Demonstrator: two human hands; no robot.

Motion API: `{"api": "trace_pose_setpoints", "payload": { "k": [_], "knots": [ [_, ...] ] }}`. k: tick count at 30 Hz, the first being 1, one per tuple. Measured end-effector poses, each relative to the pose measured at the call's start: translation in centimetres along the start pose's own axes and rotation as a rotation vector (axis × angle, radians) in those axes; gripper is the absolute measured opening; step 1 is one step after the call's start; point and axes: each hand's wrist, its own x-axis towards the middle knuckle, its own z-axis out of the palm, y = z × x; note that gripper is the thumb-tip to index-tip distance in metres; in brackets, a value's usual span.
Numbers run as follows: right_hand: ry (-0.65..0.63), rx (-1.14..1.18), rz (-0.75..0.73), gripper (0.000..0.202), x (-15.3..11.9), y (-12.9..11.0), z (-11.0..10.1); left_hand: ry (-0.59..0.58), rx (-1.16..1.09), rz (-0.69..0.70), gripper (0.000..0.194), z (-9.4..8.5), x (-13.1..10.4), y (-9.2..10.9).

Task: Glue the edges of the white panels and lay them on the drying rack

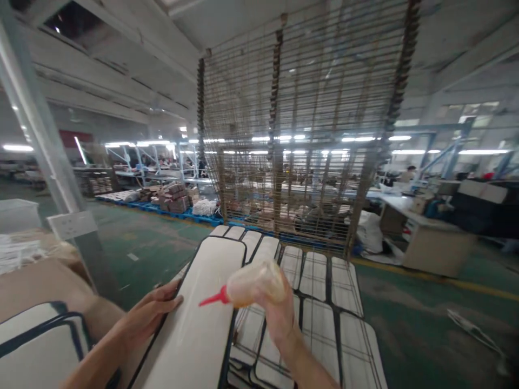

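My left hand [156,305] grips the left edge of a long white panel [198,313] with a dark border, its thumb on top and its fingers at the side. My right hand [278,308] is wrapped round a translucent squeeze bottle [253,282]. The bottle lies on its side in the air above the panel, and its red nozzle [213,297] points left over the white surface. More white dark-edged panels [314,275] lie in rows on a wire rack under and to the right of the held panel.
Tall stacked wire racks [316,135] rise straight ahead. At the lower left, other panels [40,346] lie on a brown surface near a metal post [52,140]. Blue pallets [198,217] with bundles are behind. A desk [430,232] stands at the right.
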Motion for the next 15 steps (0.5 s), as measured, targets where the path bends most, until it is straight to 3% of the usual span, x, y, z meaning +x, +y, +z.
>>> {"api": "trace_pose_setpoints", "payload": {
  "k": [2, 6, 8, 11, 13, 15],
  "knots": [
    [0.101, -0.050, -0.041, 0.050, 1.0, -1.1, -2.1, 0.018, 0.029, 0.007, 0.051, 1.9, 0.7, -0.3],
    [-0.013, 0.050, 0.103, 0.057, 0.1, -0.9, -7.4, 0.025, 0.053, 0.024, 0.042, 5.4, 3.5, -1.7],
    [0.029, 0.085, 0.133, 0.059, -0.3, -0.9, -10.7, 0.031, 0.052, 0.004, 0.038, 6.9, 5.4, -2.5],
    [0.296, 0.132, 0.080, 0.043, 1.5, -2.9, -17.0, 0.055, 0.034, -0.035, 0.029, 9.0, 8.3, -3.8],
    [0.593, 0.204, 0.030, 0.040, 3.1, -5.3, -21.8, 0.049, 0.003, -0.059, 0.024, 10.4, 10.3, -4.7],
    [0.746, 0.210, 0.002, 0.039, 3.6, -7.3, -26.5, 0.017, -0.012, -0.094, 0.021, 11.8, 12.3, -5.8]
  ]
}}
